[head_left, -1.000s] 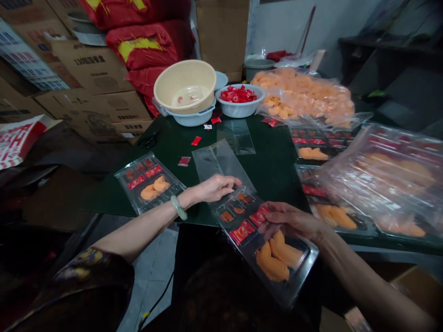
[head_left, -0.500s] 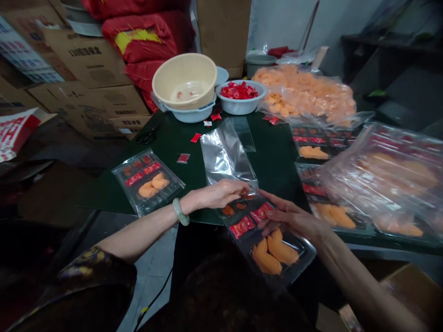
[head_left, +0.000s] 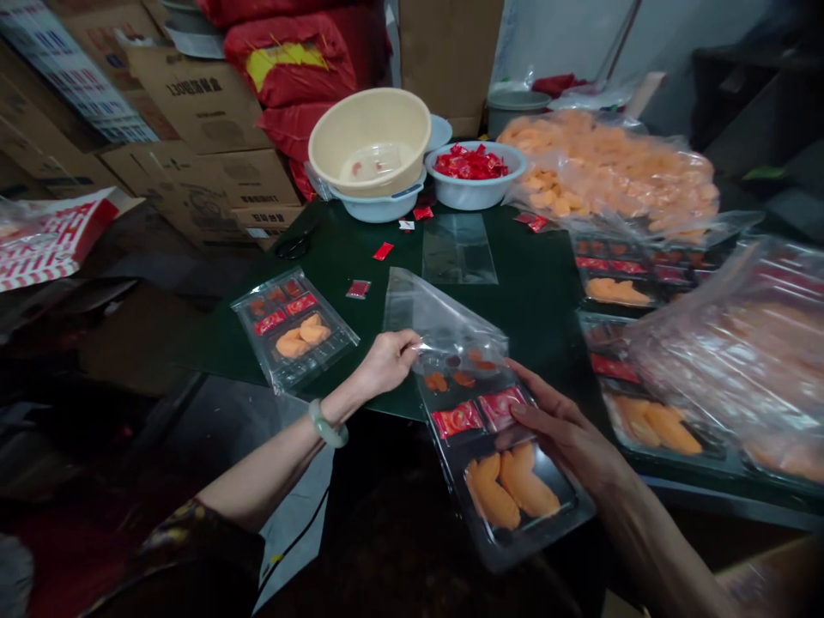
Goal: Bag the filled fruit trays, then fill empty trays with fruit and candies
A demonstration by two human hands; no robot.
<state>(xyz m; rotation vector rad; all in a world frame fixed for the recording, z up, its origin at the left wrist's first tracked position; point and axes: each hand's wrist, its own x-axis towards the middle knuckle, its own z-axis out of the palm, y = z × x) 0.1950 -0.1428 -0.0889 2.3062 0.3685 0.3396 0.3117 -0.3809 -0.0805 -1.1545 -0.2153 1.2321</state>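
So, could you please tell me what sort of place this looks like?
Probably a small packing workshop: there are stacked cardboard boxes, a pale blue basin of red sachets, and several filled trays, one in the right hand.

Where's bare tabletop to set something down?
Best: green tabletop between the flat clear bag and the packed trays on the right. Smaller: between the scissors and loose red sachets. Crowded: the back, with basins and bagged orange pieces; the right, with packed trays; the near edge, with the held tray.
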